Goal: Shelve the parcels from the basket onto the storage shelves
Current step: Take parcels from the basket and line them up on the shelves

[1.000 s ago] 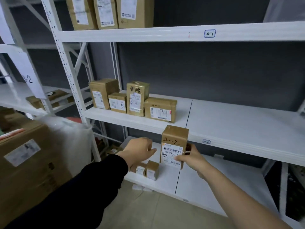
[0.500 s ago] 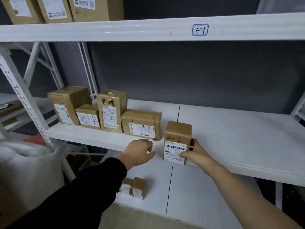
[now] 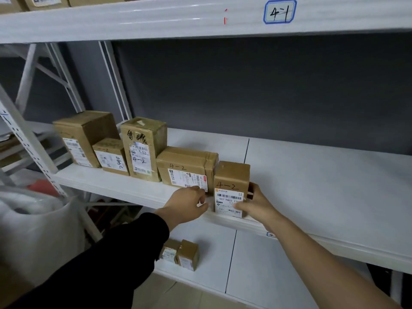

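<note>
I have the right hand (image 3: 256, 204) grasping a small brown cardboard parcel (image 3: 231, 177) with "4-2" handwritten above its white barcode label. The thumb lies on the front label and the fingers (image 3: 251, 190) wrap the right side. The parcel stands upright at the front edge of the white metal middle shelf (image 3: 312, 175). It sits at the right end of a row of brown cardboard boxes, just beside a low taped cardboard box (image 3: 187, 166); I cannot tell whether the two touch.

My left hand (image 3: 187, 204), in a black sleeve (image 3: 116, 253), is clenched loosely with nothing in it, just left of the parcel's lower corner at the shelf edge.

On the white lower shelf (image 3: 256, 264) stand two tiny cardboard boxes (image 3: 187, 254). A blue-outlined "4-1" tag (image 3: 279, 11) marks the beam above.
</note>
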